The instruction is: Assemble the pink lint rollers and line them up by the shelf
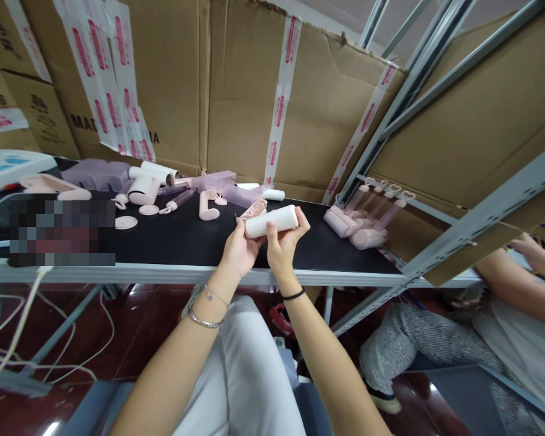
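A white cylinder (270, 223) lies nearly level between my two hands, above the front part of the black tabletop. My left hand (241, 249) grips its left end together with a pink plastic shell (254, 211), whose inner side shows. The fingers of my right hand (283, 242) wrap under the cylinder's right end, the thumb pressed on its front. Just beyond my hands, a pink hook-shaped part (208, 206) rests on the table. To the right lie several assembled pink pieces (355, 225) with heart-shaped loops.
Loose pink parts, white cylinders (151, 172) and translucent lilac pieces (95, 174) spread along the table's back left. A blurred dark object (62, 233) sits at the front left. Cardboard (245, 91) walls the back; a metal post (481, 218) separates me from another person (495, 321).
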`<move>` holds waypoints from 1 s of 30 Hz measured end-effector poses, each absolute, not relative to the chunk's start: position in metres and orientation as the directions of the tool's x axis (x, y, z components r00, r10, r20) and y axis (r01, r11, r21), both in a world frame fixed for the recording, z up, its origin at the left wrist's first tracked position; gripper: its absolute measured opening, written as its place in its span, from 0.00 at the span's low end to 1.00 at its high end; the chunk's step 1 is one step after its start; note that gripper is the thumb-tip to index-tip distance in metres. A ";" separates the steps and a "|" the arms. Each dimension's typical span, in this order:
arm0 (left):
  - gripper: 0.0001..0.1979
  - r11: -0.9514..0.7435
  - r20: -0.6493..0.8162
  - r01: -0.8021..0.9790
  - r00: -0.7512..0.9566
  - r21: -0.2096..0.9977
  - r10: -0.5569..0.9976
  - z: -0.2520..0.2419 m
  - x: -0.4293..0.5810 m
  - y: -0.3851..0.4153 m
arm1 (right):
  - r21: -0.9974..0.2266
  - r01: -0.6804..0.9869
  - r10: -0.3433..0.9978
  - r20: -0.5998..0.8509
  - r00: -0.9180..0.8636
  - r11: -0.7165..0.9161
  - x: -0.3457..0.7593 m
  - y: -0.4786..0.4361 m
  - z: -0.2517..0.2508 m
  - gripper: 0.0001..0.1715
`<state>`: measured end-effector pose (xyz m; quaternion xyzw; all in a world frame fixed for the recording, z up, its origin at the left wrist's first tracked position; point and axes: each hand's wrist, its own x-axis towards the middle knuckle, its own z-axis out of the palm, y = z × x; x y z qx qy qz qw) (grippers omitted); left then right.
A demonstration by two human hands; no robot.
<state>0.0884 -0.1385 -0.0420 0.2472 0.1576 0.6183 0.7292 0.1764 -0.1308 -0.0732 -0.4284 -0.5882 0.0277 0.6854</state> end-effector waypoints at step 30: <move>0.32 0.066 0.162 -0.710 0.249 0.701 0.955 -0.048 0.090 -0.140 | -0.704 0.182 0.596 0.688 0.415 0.686 0.174 -0.138 -0.063 0.39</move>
